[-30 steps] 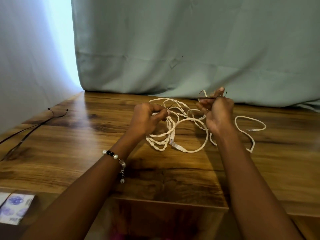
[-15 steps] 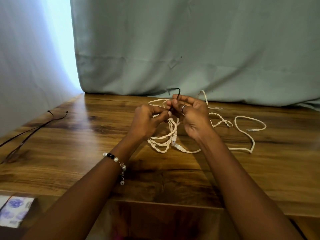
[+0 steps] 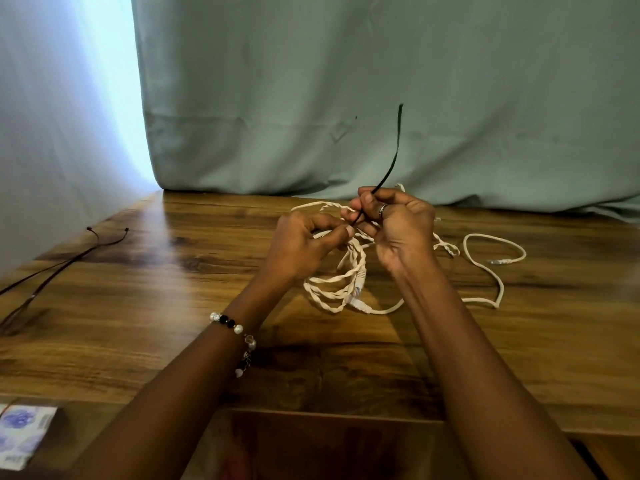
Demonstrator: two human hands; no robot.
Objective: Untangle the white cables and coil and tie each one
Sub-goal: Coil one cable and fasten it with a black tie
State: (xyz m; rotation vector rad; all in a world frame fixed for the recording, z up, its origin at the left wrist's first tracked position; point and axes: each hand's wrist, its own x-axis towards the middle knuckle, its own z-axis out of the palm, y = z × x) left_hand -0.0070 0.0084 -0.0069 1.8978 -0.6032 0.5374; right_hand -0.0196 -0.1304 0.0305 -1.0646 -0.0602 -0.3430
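- A grey-green curtain (image 3: 381,91) hung across the upper part of the frame, behind a wooden table (image 3: 173,306) that filled the lower half.
- The white cables (image 3: 346,289) lay in a loose, partly twisted bundle at centre frame, one loop trailing off to the right and ending in a clear plug.
- The left hand (image 3: 301,251), a beaded bracelet (image 3: 232,327) at its wrist, pinched the top of the bundle.
- The right hand (image 3: 401,226), just beside it, was closed on a black tie (image 3: 393,161) that stood up above the fingers.
- Two more black ties (image 3: 59,268) lay at the left edge.
- A printed packet (image 3: 20,431) sat at lower left.
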